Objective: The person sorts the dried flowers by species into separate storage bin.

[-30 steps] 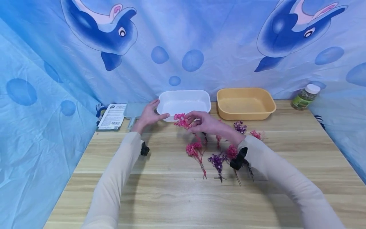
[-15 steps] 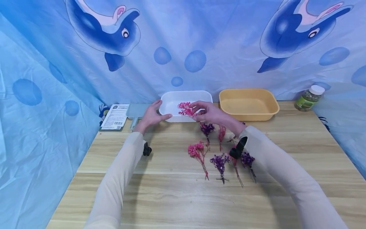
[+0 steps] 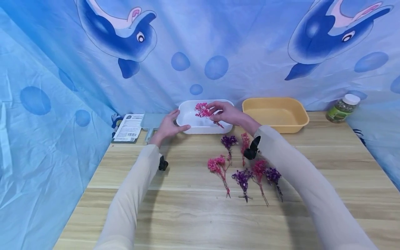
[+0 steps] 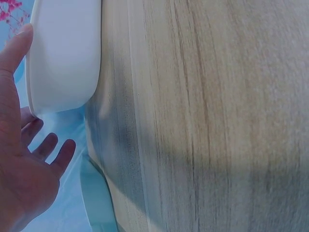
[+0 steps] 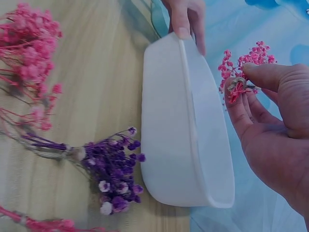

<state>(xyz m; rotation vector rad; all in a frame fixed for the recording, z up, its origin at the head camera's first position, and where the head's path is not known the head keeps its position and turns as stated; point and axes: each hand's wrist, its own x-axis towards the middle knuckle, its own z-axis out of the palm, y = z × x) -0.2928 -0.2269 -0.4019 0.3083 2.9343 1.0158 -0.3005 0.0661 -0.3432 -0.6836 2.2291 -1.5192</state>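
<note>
In the head view, my right hand (image 3: pixel 226 113) pinches a small bunch of pink dried flowers (image 3: pixel 203 110) over the white basin (image 3: pixel 204 130). The right wrist view shows its tied stems (image 5: pixel 236 89) between thumb and fingers. My left hand (image 3: pixel 170 126) is spread at the basin's left end. Its thumb rests on the near rim and its other fingers reach round the end, some of them apart from it. On the table below lie a purple bunch (image 3: pixel 229 141), a pink bunch (image 3: pixel 217 165) and several other pink and purple bunches.
A yellow basin (image 3: pixel 275 129) stands right of the white one. Farther right is a jar with a white lid (image 3: pixel 343 108). At the left lie a printed card (image 3: pixel 128 127) and a pale blue dustpan-like tool (image 3: pixel 152 121). A blue dolphin curtain (image 3: pixel 247 41) hangs behind the table.
My right hand has lifted the pink bunch from the basin's near edge to over its inside. The left hand stays at the basin's end. The view has shifted slightly.
</note>
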